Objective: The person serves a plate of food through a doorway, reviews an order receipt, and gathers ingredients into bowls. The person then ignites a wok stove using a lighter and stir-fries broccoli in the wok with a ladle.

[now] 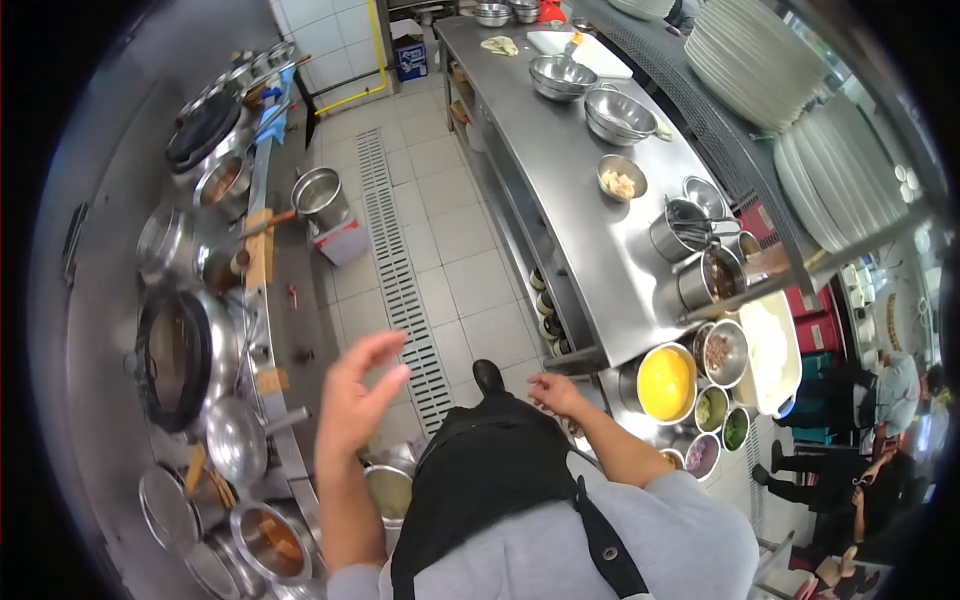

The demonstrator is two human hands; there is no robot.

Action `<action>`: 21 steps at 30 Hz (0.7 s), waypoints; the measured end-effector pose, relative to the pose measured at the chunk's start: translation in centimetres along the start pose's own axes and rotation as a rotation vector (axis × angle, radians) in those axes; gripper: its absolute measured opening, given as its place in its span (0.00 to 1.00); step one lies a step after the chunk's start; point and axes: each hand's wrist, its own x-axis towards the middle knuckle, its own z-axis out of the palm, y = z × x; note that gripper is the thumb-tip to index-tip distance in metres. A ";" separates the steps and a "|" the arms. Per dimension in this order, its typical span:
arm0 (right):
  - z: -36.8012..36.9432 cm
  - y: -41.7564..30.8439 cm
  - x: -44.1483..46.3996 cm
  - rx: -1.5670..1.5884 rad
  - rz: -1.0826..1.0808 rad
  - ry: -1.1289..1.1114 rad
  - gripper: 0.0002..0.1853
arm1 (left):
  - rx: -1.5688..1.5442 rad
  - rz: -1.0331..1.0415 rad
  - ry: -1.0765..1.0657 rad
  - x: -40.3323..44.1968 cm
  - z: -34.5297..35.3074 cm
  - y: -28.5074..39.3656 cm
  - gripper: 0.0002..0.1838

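My left hand (362, 390) is raised over the floor beside the stove line, thumb and fingers apart, with nothing in it. A strainer ladle (240, 440) with a metal handle lies on the stove side, left of that hand. My right hand (558, 395) hangs near the corner of the steel worktable (560, 210), fingers loosely bent and apart, holding nothing that I can see. Right of it stand a pot of yellow liquid (666, 384) and small containers of chopped green (735, 428) and purple (703, 454) ingredients.
Woks (175, 360) and a pot of orange-brown liquid (275, 545) line the left. A floor drain (385, 240) runs along the aisle. Metal bowls (620, 115) stand on the worktable, plate stacks (750, 60) on the shelf above. Other people (850, 490) stand at far right.
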 end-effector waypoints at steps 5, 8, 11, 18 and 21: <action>-11.7 -8.0 11.6 0.349 -0.203 0.341 0.21 | 0.089 -0.419 -0.169 4.4 1.4 -12.8 0.22; -23.8 -12.1 17.5 0.517 -0.295 0.700 0.17 | -0.085 -0.610 -0.123 5.3 0.0 -14.6 0.21; -31.4 -15.7 21.3 0.966 -0.103 0.915 0.27 | -0.186 -0.626 -0.016 10.4 -2.2 -16.1 0.23; -31.1 -16.9 26.9 0.681 -0.212 0.898 0.18 | -0.109 -0.393 -0.013 22.4 -9.4 -21.7 0.25; -23.0 -24.9 28.3 0.488 -0.194 0.646 0.16 | -0.005 -0.308 -0.023 27.4 -11.8 -22.2 0.27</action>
